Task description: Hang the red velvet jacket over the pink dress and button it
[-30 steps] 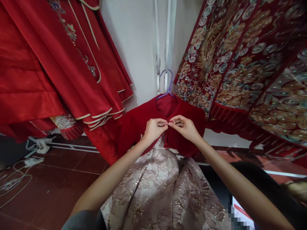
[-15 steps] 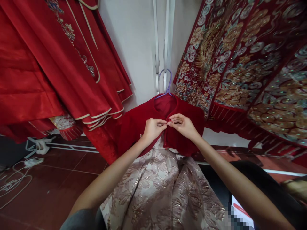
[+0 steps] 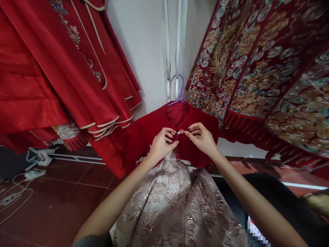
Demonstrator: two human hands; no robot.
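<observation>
Head-camera view is showing a short dark red velvet jacket (image 3: 151, 132) hanging on a thin purple wire hanger (image 3: 177, 90) against the white wall (image 3: 146, 41), above a pale gold brocade skirt (image 3: 174, 202). At the jacket's neckline, the left hand (image 3: 160, 145) and the right hand (image 3: 203, 139) are each pinching a front edge just beside a small pearl-and-bead clasp (image 3: 177, 131), fingers closed on the velvet. The jacket is running lengthwise down from the hanger toward the skirt, its front opening facing the camera. It is looking soft and light, likely to sag and slide on the wire; the clasp seems delicate, so holding the fabric edges just beside it looks safest. Left of the jacket, plain red satin robes (image 3: 51, 68) are hanging; right of it, sequin-embroidered red panels (image 3: 257, 61).
</observation>
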